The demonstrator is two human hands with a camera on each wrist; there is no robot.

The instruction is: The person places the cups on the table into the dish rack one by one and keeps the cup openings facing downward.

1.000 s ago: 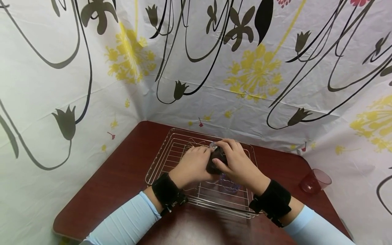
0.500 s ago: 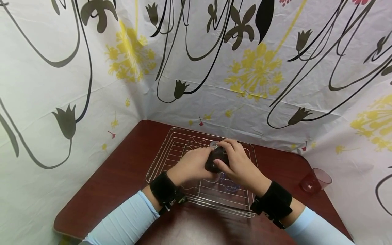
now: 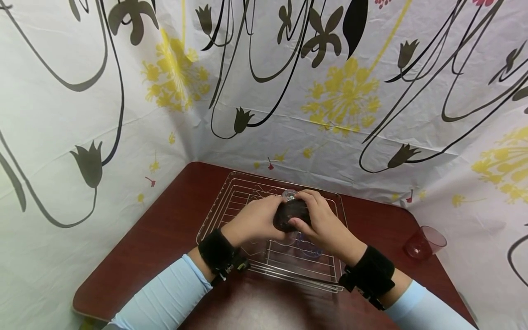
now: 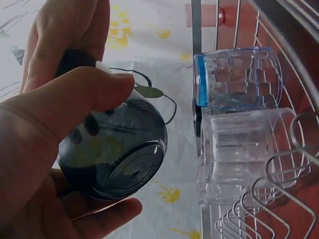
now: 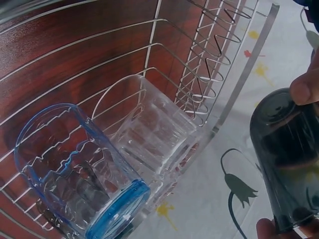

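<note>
A dark, see-through drinking glass (image 3: 292, 215) is held between both hands above a wire dish rack (image 3: 231, 201). The left hand (image 3: 260, 217) grips it from the left, its thumb lying along the side in the left wrist view, where the round base of the dark glass (image 4: 117, 154) shows. From the right, the right hand (image 3: 323, 220) holds the glass, thumb toward the wearer. In the right wrist view, only a few fingertips (image 5: 305, 89) show at the edge of the tilted dark glass (image 5: 289, 159).
Below the hands, a blue-tinted glass (image 5: 75, 174) and a clear glass (image 5: 154, 129) stand side by side in the rack. Another clear piece (image 3: 289, 195) shows behind the hands. A reddish glass (image 3: 425, 243) is at the right of the red-brown table (image 3: 156, 247). Patterned curtains surround it.
The dark glass has turned between the hands and shows more of its width now. The left hand and wrist have shifted slightly left; the right hand has barely moved.
</note>
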